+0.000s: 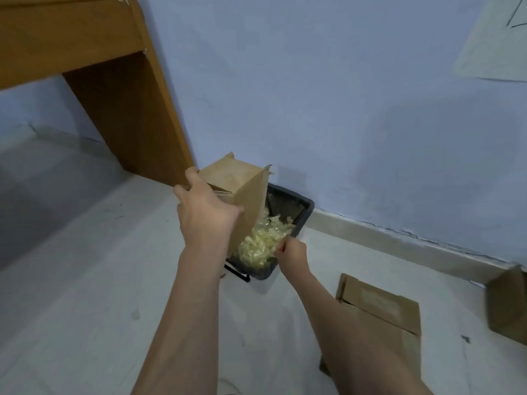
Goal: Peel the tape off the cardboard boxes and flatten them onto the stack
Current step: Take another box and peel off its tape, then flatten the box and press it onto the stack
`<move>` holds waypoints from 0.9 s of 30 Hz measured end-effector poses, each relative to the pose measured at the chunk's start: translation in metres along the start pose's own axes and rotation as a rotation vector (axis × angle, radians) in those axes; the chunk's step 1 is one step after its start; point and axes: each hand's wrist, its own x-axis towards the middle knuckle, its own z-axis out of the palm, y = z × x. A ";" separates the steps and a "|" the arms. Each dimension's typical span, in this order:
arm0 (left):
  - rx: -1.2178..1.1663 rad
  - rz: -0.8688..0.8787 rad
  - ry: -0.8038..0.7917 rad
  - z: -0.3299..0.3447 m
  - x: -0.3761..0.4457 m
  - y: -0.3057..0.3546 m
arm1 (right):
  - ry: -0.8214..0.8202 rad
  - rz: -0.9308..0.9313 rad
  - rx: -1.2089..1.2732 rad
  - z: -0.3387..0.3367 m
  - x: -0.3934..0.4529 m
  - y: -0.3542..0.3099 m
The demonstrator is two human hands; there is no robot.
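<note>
My left hand (206, 210) grips a small brown cardboard box (242, 192) and holds it tilted in the air over a dark bin (299, 206). The bin is heaped with crumpled yellowish tape (263, 242). My right hand (291, 252) is at the bin's near rim, fingers pinched together on a bit of tape at the edge of the heap. Flattened cardboard (382, 312) lies on the floor at the right, partly under my right forearm.
A wooden desk (94, 67) stands at the left against the blue wall. Another cardboard box (510, 303) sits at the right edge by the skirting board. The pale floor spreads out on the left. A sheet of paper (496, 41) hangs on the wall, top right.
</note>
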 end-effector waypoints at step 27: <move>0.008 -0.032 -0.076 0.007 -0.022 0.021 | 0.233 0.098 0.362 -0.092 -0.044 -0.021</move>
